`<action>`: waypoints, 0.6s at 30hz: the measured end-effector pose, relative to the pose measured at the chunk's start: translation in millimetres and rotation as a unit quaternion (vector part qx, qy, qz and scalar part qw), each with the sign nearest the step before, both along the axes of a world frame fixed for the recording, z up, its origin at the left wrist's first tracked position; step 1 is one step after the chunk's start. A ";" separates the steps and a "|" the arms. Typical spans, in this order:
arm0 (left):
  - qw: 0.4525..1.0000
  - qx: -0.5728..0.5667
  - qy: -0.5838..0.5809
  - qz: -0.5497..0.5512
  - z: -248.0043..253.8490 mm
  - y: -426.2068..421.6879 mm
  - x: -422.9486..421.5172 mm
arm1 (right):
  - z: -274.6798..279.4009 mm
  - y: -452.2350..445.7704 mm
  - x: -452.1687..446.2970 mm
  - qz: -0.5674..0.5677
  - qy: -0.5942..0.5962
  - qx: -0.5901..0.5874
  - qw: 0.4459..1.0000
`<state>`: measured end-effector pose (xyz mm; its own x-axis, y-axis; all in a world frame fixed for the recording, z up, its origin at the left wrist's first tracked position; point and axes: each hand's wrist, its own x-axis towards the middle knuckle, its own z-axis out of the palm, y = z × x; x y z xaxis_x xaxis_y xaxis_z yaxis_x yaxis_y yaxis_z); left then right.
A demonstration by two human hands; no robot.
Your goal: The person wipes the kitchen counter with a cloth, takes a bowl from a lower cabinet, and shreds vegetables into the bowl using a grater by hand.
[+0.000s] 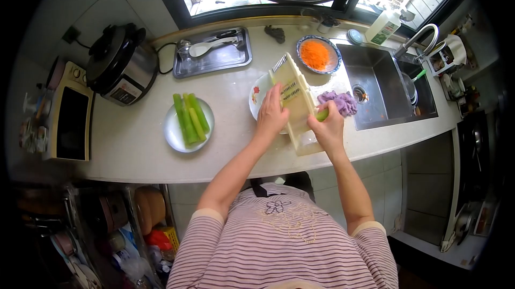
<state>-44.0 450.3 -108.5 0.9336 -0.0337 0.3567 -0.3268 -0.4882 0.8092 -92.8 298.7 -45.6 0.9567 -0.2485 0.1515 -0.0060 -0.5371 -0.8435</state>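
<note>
A cream-coloured grater with rows of dark blades is held tilted over a white bowl with a red flower pattern. My left hand is closed at its left side, with the fingers against the bladed face. In my right hand, beside the grater's right edge, is a short green stalk piece. Whether this hand also grips the grater I cannot tell. Several longer green stalks lie on a white plate to the left. The grater hides much of the bowl.
Shredded carrot fills a blue-rimmed bowl behind the grater. A crumpled purple cloth lies near the sink. A metal tray with spoons, a pressure cooker and a microwave stand left. A white bottle stands behind the sink.
</note>
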 end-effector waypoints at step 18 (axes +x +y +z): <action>0.995 0.046 -0.035 0.085 -2.0 1.9 12.3 | -9.2 20.1 7.9 -0.003 -0.147 -0.074 0.986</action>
<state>-31.7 452.3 -110.5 0.9016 0.0878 0.4236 -0.2866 -0.6122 0.7370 -84.9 318.9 -54.7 0.8643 -0.2078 0.4580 0.2246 -0.6553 -0.7212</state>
